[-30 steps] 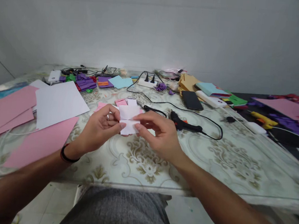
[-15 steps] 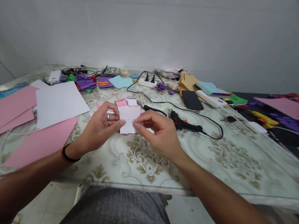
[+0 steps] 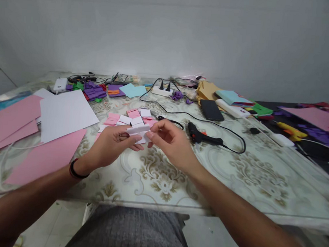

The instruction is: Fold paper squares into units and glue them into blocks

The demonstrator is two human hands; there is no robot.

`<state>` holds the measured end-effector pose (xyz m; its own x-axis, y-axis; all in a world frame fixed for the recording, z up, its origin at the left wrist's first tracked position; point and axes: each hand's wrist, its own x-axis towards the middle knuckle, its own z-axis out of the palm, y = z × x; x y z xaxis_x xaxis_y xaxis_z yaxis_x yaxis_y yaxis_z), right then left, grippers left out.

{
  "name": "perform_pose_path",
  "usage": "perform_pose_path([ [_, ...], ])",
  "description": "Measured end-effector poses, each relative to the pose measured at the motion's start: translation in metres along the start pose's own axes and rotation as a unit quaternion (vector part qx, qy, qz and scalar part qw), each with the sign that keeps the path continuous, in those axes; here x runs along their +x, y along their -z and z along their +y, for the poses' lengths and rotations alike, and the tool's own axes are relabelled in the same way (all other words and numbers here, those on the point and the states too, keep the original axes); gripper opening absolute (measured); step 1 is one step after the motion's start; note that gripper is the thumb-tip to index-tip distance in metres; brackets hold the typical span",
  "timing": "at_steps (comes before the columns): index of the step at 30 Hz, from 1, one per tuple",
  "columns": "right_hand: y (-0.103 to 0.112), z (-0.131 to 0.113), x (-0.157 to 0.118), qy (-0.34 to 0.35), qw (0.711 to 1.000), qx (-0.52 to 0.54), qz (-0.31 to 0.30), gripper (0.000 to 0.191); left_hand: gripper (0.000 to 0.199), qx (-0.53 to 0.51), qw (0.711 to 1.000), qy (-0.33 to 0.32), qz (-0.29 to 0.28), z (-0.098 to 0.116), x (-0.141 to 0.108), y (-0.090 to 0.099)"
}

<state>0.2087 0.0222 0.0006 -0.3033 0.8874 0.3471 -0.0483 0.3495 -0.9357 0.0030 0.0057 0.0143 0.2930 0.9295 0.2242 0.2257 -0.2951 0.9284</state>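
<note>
A small piece of white paper, creased and partly folded, is held up between my two hands over the table. My left hand pinches its left side, thumb on top and fingers beneath. At the right end my right hand grips the same paper between thumb and fingertips. Just beyond them lie several small folded pink and white papers. A black glue gun rests on its side to the right of my right hand.
Large pink sheets and a white sheet lie at left. Purple strips, a power strip, and a black phone are farther back. A black cord crosses the table. A yellow glue gun lies far right.
The white paper has been tilted and its upper part folded over toward me. Both hands stay close together, and more of the folded papers behind now shows.
</note>
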Motion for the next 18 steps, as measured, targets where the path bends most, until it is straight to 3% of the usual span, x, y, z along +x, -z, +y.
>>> perform_pose_path([
  [4,-0.0001,0.0002,0.002,-0.03,0.999,-0.014,-0.027,0.035,0.022,0.148,0.983,-0.104,0.033,-0.0053,-0.0015,-0.0003],
  [7,-0.0002,0.0011,0.0022,-0.023,1.0,0.003,-0.02,0.034,0.027,0.199,0.97,-0.139,0.027,-0.0026,-0.0029,-0.0008],
  [13,-0.0006,0.0026,0.0017,-0.04,0.999,-0.018,-0.008,0.027,0.029,0.25,0.96,-0.115,0.045,0.0033,-0.0055,-0.0003],
  [18,-0.0035,0.0022,-0.0005,-0.039,0.999,-0.032,0.002,0.023,0.031,0.243,0.967,-0.069,0.026,-0.0018,-0.0031,0.0009],
])
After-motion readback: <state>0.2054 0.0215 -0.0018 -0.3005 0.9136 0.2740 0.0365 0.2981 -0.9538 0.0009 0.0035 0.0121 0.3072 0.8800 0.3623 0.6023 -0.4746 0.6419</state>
